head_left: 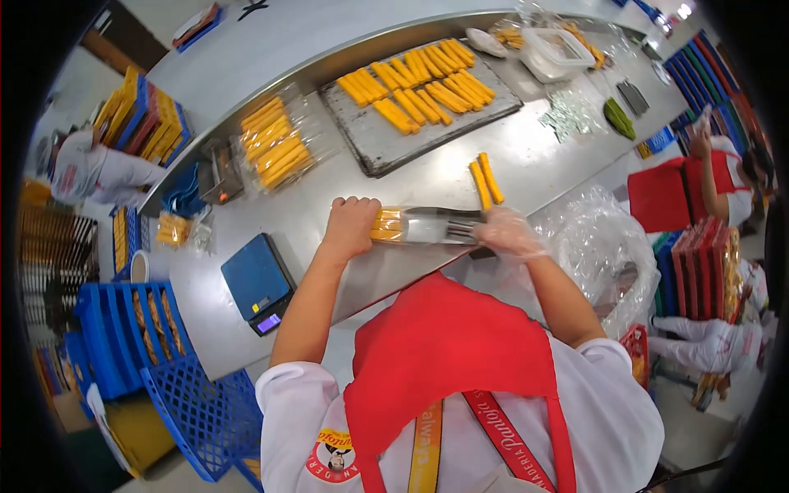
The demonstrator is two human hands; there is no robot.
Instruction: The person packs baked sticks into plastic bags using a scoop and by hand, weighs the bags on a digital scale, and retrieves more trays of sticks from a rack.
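My left hand (353, 226), bare, is closed on the left end of a clear plastic bag (423, 225) with yellow breadsticks (386, 223) inside. At the bag's right end, my right hand (509, 233), in a clear plastic glove, grips the plastic. The bag lies stretched level between both hands, above the near edge of the steel table. Just beyond my right hand, two loose breadsticks (486, 181) rest on the table. Farther back, a dark metal tray (370, 148) holds several rows of breadsticks. Filled bags of breadsticks (274, 144) lie to its left.
A blue scale (256, 278) stands on the table at left. A white tub (557, 54), a green item (618, 119) and small clear pieces (569, 115) are at back right. A large plastic bag (604, 255) hangs at right. Blue crates (197, 411) stand lower left. Other people are around.
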